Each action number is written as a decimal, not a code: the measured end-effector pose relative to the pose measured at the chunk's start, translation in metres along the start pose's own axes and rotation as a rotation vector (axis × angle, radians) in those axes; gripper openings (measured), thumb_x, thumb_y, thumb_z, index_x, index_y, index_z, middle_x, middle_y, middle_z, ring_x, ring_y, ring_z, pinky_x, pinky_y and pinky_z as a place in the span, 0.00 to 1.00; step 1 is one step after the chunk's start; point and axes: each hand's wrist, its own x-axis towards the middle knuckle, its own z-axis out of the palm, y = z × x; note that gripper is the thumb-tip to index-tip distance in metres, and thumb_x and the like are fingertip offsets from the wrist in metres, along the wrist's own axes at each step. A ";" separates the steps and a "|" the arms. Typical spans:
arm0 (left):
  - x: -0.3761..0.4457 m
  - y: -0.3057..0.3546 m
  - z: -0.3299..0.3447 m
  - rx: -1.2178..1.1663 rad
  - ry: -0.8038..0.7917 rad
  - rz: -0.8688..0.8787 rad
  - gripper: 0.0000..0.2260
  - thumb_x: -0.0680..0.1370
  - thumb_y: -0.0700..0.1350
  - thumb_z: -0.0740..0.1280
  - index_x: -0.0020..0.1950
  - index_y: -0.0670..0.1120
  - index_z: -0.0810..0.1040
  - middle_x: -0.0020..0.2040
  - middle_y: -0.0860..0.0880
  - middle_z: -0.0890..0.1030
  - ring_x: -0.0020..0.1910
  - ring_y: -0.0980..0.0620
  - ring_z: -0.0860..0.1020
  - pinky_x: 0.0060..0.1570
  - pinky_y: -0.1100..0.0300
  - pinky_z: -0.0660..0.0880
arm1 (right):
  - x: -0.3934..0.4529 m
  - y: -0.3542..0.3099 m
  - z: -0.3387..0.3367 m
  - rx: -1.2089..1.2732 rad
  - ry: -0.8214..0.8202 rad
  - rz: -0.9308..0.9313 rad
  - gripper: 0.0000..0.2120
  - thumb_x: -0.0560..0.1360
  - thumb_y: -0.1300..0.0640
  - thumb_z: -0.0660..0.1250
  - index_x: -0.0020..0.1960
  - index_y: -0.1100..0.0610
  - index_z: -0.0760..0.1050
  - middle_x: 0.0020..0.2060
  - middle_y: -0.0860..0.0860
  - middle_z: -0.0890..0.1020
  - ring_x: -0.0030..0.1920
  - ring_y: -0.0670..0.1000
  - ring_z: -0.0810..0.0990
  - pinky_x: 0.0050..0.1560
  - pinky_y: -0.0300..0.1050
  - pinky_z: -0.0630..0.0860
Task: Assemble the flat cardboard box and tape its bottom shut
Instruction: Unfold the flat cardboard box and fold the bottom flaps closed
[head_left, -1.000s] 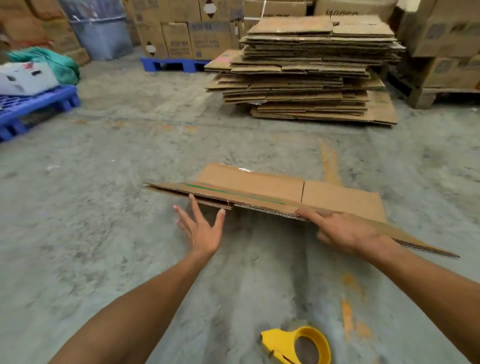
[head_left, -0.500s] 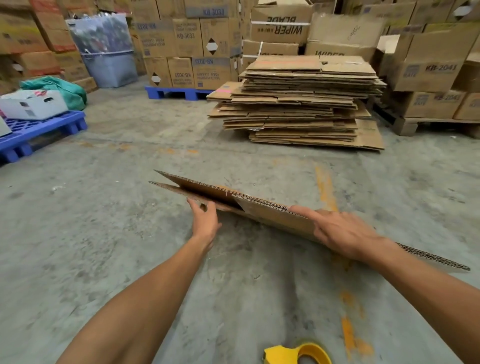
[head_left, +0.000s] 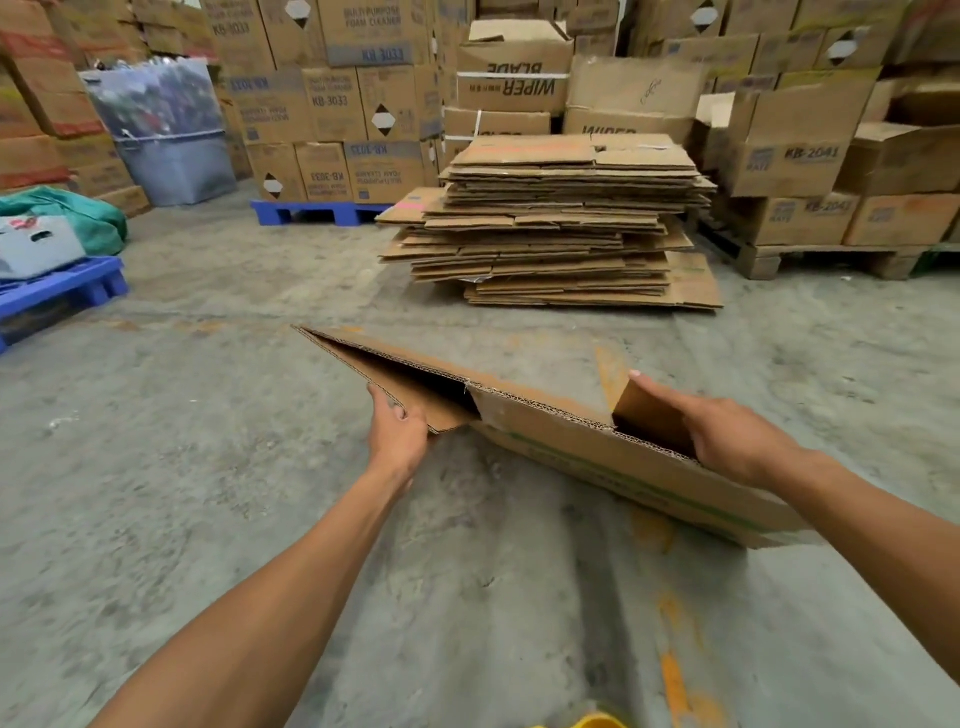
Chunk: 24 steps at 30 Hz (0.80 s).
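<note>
A brown cardboard box (head_left: 587, 441) with a green stripe on its near panel hangs in the air in front of me, partly spread open, with a dark gap between its walls. My left hand (head_left: 397, 434) grips the lower edge of its left flap. My right hand (head_left: 727, 431) holds the right end, with fingers reaching inside the opening against the far wall. A yellow tape dispenser (head_left: 597, 721) shows only as a sliver at the bottom edge on the concrete floor.
A tall stack of flat cardboard sheets (head_left: 556, 218) lies on the floor just beyond the box. Stacked cartons fill the back wall, some on a wooden pallet (head_left: 821, 257) at right. Blue pallets stand at the left (head_left: 57, 293) and the back (head_left: 311, 212).
My left hand closed on the left flap. The flat box tilted towards me and its walls have spread apart. My view has lifted, so the tape dispenser has slid nearly out of frame.
</note>
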 end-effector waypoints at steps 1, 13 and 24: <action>0.007 0.003 0.001 -0.014 -0.010 -0.008 0.43 0.68 0.46 0.60 0.78 0.57 0.41 0.71 0.34 0.63 0.67 0.33 0.71 0.65 0.44 0.72 | 0.006 0.004 -0.004 0.007 0.013 0.015 0.48 0.77 0.68 0.55 0.67 0.19 0.36 0.68 0.56 0.76 0.56 0.60 0.79 0.51 0.52 0.76; 0.036 0.149 -0.034 0.266 -0.269 0.110 0.26 0.78 0.33 0.53 0.70 0.59 0.68 0.42 0.45 0.84 0.34 0.49 0.79 0.38 0.49 0.80 | 0.097 0.036 -0.125 0.186 0.263 0.424 0.41 0.76 0.69 0.60 0.79 0.40 0.49 0.68 0.67 0.72 0.64 0.66 0.74 0.63 0.56 0.72; 0.010 0.255 -0.092 0.778 -0.645 -0.023 0.20 0.79 0.31 0.56 0.68 0.46 0.72 0.56 0.36 0.82 0.38 0.45 0.82 0.37 0.53 0.82 | 0.102 0.036 -0.162 0.283 0.099 0.629 0.33 0.77 0.70 0.63 0.78 0.56 0.58 0.72 0.65 0.68 0.69 0.66 0.69 0.66 0.57 0.70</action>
